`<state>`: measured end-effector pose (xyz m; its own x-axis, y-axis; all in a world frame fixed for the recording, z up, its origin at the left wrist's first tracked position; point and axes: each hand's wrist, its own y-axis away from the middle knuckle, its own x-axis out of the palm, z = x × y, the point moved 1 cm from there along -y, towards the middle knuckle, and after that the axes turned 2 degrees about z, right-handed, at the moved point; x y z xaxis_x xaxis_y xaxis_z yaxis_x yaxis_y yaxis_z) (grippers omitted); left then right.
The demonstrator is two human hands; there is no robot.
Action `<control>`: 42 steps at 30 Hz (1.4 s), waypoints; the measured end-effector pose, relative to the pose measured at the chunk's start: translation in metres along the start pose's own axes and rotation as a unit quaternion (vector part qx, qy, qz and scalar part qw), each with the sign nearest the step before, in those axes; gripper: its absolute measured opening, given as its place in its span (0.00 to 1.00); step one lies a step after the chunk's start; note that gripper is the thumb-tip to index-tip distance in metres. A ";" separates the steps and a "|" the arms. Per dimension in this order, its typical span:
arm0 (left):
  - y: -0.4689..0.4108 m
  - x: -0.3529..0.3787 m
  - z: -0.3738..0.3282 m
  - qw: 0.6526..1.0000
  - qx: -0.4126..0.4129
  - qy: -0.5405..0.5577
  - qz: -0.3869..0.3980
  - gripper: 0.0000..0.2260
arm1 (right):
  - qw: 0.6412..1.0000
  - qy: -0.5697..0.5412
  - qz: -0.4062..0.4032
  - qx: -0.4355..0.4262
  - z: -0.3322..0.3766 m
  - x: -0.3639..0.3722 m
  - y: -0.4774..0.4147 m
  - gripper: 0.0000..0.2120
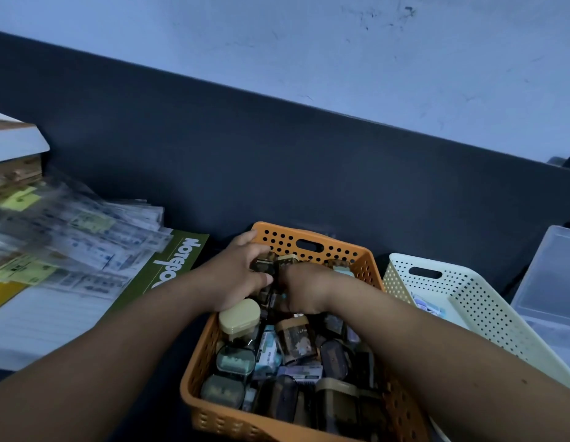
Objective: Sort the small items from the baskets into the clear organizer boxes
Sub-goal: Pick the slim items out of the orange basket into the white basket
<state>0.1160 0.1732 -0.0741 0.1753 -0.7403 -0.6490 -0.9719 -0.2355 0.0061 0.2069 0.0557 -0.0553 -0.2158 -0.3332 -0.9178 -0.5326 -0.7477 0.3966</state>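
Left hand (242,275) grips a small case (263,265) at the far end of the orange basket (312,239). Right hand (304,290) has its fingers buried in the basket, can't tell its grip. Basket's heaped and the clear box (551,282) sits well right, so a lift may snag neighbours or spill them.

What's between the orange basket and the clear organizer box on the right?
The cream perforated basket sits there, right of the orange basket and left of the clear organizer box. The head view shows it.
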 end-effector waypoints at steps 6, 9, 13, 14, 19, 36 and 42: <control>-0.001 0.000 0.000 1.000 -0.002 0.005 -0.004 0.27 | 0.990 -0.136 -0.013 -0.034 -0.013 0.003 0.000 0.12; -0.001 0.000 0.000 1.000 -0.002 0.006 -0.005 0.26 | 0.953 -0.298 0.016 -0.041 -0.026 0.003 0.006 0.09; -0.001 -0.001 -0.001 1.000 -0.003 -0.009 -0.005 0.26 | 0.916 -0.398 -0.018 -0.044 -0.047 -0.001 0.021 0.05; -0.001 -0.001 -0.001 1.000 -0.003 -0.015 -0.005 0.26 | 0.900 -0.432 -0.035 -0.046 -0.053 -0.002 0.026 0.04; -0.003 -0.003 0.000 1.000 -0.006 -0.011 -0.006 0.26 | 0.838 -0.521 -0.157 -0.041 -0.080 -0.011 0.064 0.04; -0.004 -0.001 -0.004 1.000 -0.007 0.002 -0.016 0.25 | 0.907 -0.238 -0.316 0.146 -0.112 0.007 0.127 0.13; -0.004 -0.001 -0.002 1.000 -0.004 -0.001 -0.018 0.25 | 0.943 -0.302 -0.097 -0.103 -0.009 -0.001 0.123 0.03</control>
<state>0.1199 0.1734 -0.0723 0.2093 -0.7296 -0.6510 -0.9638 -0.2664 -0.0114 0.1488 -0.0414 -0.0050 -0.5917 0.1624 -0.7897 -0.4523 -0.8777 0.1584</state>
